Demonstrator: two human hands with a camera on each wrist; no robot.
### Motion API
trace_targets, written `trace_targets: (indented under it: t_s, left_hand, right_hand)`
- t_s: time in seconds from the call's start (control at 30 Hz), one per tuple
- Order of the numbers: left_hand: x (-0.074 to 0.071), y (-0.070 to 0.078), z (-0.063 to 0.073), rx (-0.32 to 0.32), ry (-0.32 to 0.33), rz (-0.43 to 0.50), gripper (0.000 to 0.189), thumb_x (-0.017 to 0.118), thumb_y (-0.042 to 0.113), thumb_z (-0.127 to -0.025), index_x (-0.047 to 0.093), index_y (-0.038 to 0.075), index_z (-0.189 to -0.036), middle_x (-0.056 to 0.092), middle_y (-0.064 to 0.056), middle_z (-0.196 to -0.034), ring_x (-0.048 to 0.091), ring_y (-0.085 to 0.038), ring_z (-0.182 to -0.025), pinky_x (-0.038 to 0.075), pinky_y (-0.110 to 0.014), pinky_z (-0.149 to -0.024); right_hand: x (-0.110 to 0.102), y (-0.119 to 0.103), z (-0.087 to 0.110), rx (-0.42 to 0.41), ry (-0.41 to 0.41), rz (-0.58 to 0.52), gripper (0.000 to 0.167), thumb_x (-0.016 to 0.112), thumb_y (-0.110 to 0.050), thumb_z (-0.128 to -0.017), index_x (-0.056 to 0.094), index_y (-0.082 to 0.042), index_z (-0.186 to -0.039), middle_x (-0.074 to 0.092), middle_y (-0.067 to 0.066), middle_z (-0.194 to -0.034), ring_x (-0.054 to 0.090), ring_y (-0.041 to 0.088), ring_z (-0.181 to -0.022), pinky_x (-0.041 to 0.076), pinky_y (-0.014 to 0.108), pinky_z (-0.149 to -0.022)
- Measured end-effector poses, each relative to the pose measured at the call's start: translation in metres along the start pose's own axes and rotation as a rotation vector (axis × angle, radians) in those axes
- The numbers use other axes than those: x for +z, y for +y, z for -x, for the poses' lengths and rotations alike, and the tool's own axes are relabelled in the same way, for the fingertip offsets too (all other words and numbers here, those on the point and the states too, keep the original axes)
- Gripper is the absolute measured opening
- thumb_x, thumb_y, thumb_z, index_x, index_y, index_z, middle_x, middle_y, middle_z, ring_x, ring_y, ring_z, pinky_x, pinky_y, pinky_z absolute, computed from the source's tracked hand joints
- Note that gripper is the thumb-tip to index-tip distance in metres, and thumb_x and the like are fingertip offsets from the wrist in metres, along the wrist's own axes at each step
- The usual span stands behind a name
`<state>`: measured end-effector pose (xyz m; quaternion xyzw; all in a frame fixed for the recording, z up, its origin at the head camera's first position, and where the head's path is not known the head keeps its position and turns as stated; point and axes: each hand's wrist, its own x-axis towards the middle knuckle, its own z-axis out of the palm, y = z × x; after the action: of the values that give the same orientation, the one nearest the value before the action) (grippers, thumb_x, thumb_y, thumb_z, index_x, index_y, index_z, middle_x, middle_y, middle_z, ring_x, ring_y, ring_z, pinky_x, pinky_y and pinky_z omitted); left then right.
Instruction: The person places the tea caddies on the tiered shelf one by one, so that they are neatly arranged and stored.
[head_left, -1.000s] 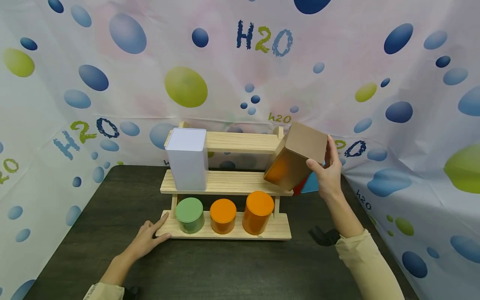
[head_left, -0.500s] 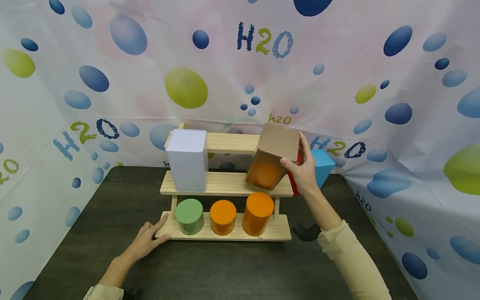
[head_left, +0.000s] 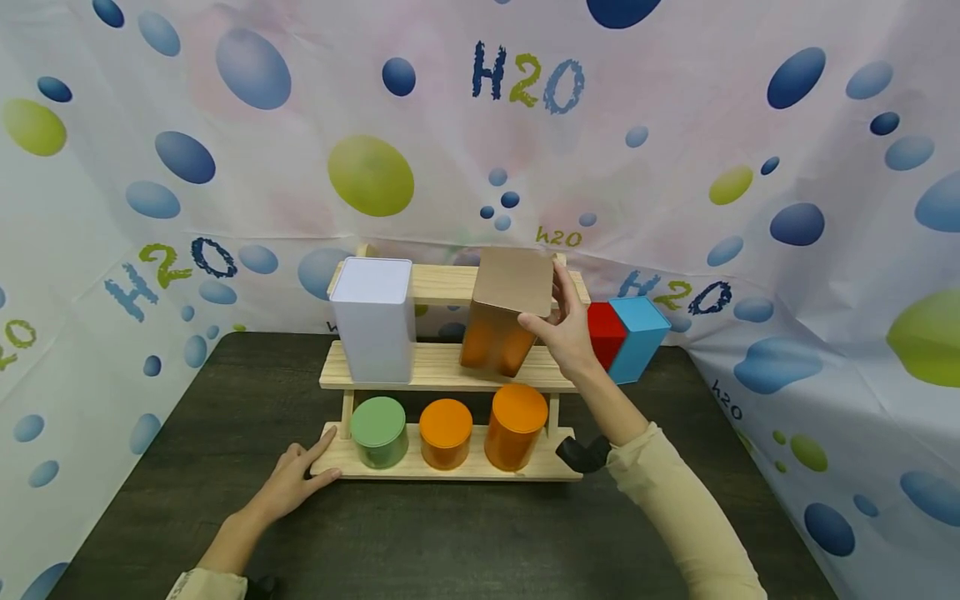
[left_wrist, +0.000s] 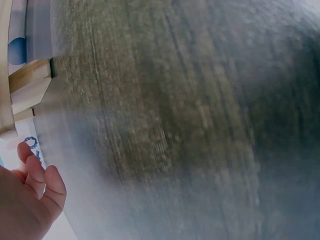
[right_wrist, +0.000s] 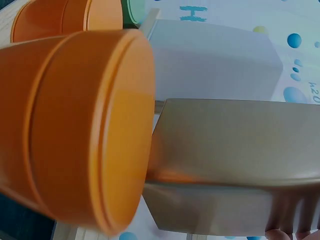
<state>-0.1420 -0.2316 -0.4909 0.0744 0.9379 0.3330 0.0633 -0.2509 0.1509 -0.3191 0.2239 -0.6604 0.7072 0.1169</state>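
On the middle board of a wooden tiered rack (head_left: 450, 479), my right hand (head_left: 566, 333) grips a gold-brown rectangular tin (head_left: 513, 283), thumb on the near side and fingers on the right side. The tin stands slightly tilted; in the right wrist view the gold-brown tin (right_wrist: 240, 140) lies across the picture, with fingertips (right_wrist: 280, 235) at its lower edge. My left hand (head_left: 288, 479) rests against the left end of the bottom board, index finger and thumb spread at its corner. In the left wrist view some fingers of the left hand (left_wrist: 37, 190) are loosely bent.
A white tin (head_left: 375, 321) stands left on the middle board. Below are a green round canister (head_left: 379, 431), a short orange canister (head_left: 446, 433) and a taller orange one (head_left: 516, 427). Red (head_left: 604, 333) and blue tins (head_left: 639, 337) stand behind the rack's right side.
My right hand has carried the gold-brown tin leftward along the middle board, and it tilts less now. The red and blue tins have come into view. The left hand stays put.
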Motion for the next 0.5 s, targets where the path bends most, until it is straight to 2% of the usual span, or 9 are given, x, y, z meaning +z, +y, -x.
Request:
trace_targets:
  t_s: [0.1,0.23,0.37,0.5]
  left_hand:
    - [0.000,0.000,0.000,0.004,0.003,-0.002,0.072,0.065,0.029,-0.083,0.033,-0.002,-0.139,0.032,-0.005,-0.076,0.025,-0.018,-0.066,0.023,-0.031,-0.059]
    - [0.000,0.000,0.000,0.010,0.004,-0.001,0.072,0.066,0.029,-0.083,0.034,-0.002,-0.139,0.033,-0.005,-0.076,0.025,-0.018,-0.066,0.023,-0.031,-0.059]
    - [0.000,-0.001,0.000,0.015,0.006,-0.007,0.072,0.066,0.029,-0.083,0.033,-0.002,-0.139,0.034,-0.006,-0.076,0.025,-0.018,-0.066,0.024,-0.031,-0.059]
    - [0.000,-0.001,0.000,0.022,0.011,-0.010,0.072,0.065,0.029,-0.083,0.033,-0.002,-0.139,0.034,-0.006,-0.076,0.025,-0.018,-0.066,0.024,-0.030,-0.059]
  right_hand:
    - [0.007,0.001,-0.003,0.022,-0.021,-0.021,0.098,0.077,-0.032,-0.073,0.018,-0.002,-0.145,0.030,0.018,-0.140,0.039,0.016,-0.114,0.045,0.018,-0.080]
    - [0.016,0.004,-0.006,0.058,-0.052,-0.051,0.082,0.064,0.000,-0.078,0.016,-0.001,-0.145,0.028,0.019,-0.141,0.039,0.021,-0.116,0.046,0.019,-0.080]
    - [0.023,0.008,-0.007,0.111,-0.081,-0.032,0.080,0.059,0.006,-0.080,0.014,-0.002,-0.146,0.024,0.017,-0.143,0.034,0.026,-0.121,0.043,0.020,-0.086]
    - [0.028,0.013,-0.007,0.162,-0.118,-0.012,0.083,0.061,0.004,-0.081,0.011,-0.005,-0.147,0.021,0.014,-0.146,0.029,0.028,-0.128,0.036,0.033,-0.099]
